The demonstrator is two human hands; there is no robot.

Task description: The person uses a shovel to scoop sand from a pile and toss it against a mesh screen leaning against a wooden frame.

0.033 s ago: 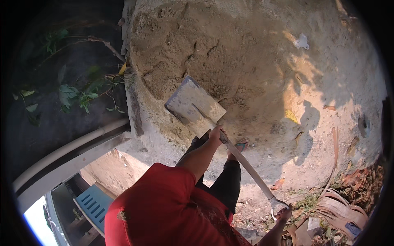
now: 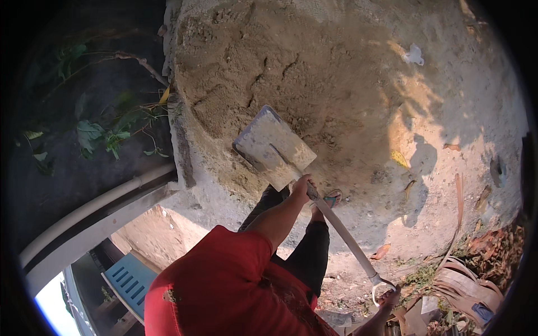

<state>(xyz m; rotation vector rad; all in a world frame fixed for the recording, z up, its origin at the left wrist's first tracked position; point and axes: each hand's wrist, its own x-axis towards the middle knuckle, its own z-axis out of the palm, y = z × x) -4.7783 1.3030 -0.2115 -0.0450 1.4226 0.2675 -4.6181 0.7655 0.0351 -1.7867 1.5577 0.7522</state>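
Observation:
A shovel [image 2: 347, 235] slants across the middle, its wide flat metal blade [image 2: 274, 147] toward the upper left. The blade is smeared with dried grey and tan residue and carries no heap. My left hand [image 2: 303, 187] is closed round the shaft just behind the blade. At the other end, lower right, my right hand [image 2: 388, 297] grips the pale D-shaped handle [image 2: 381, 284]. Damp brown sand [image 2: 235, 67] spreads beyond the blade; whether the blade touches it I cannot tell. My sandalled foot [image 2: 333, 198] shows beside the shaft.
A low concrete edge [image 2: 182, 140] borders a dark area with leafy twigs [image 2: 89, 131] on the left. A pale pipe [image 2: 101, 204] and a blue slotted plastic piece [image 2: 130, 283] are at lower left. Dry leaves and brown strips [image 2: 468, 285] pile at lower right. White scrap [image 2: 414, 55] lies upper right.
The shovel blade and my left hand have shifted slightly to the right. My right hand has moved slightly lower, still on the handle.

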